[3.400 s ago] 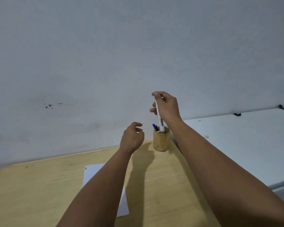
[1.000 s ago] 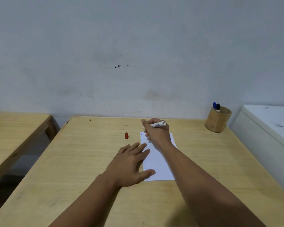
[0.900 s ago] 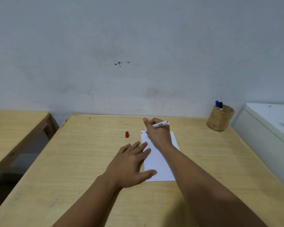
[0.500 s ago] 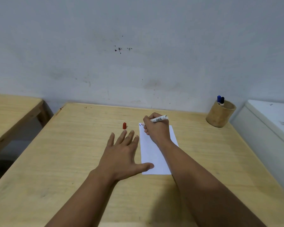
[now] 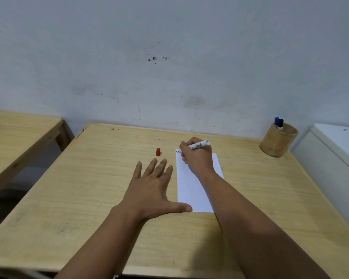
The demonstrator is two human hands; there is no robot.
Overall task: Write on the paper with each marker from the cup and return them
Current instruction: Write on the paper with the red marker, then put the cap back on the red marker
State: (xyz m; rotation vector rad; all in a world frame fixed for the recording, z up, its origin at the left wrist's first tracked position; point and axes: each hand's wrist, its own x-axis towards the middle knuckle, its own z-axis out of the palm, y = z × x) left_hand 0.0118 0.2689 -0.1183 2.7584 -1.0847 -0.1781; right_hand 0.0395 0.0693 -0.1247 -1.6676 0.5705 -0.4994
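Note:
A white sheet of paper (image 5: 191, 190) lies on the wooden table (image 5: 89, 188). My right hand (image 5: 196, 160) grips a white marker (image 5: 199, 145) with its tip at the paper's top left corner, beside a small dark mark. My left hand (image 5: 151, 190) lies flat on the table, fingers spread, its thumb pressing the paper's lower left corner. A red marker cap (image 5: 158, 152) stands on the table left of the paper. At the far right corner a wooden cup (image 5: 277, 140) holds a blue marker (image 5: 276, 121) and a black marker (image 5: 280, 123).
A grey wall rises right behind the table. A second wooden table (image 5: 18, 135) stands to the left across a gap. A white cabinet top (image 5: 338, 141) adjoins the table on the right, next to the cup.
My right hand took a marker from the cup and brought it to the paper's top left corner. My left hand came down flat, and has lately shifted leftwards so only the thumb holds the paper.

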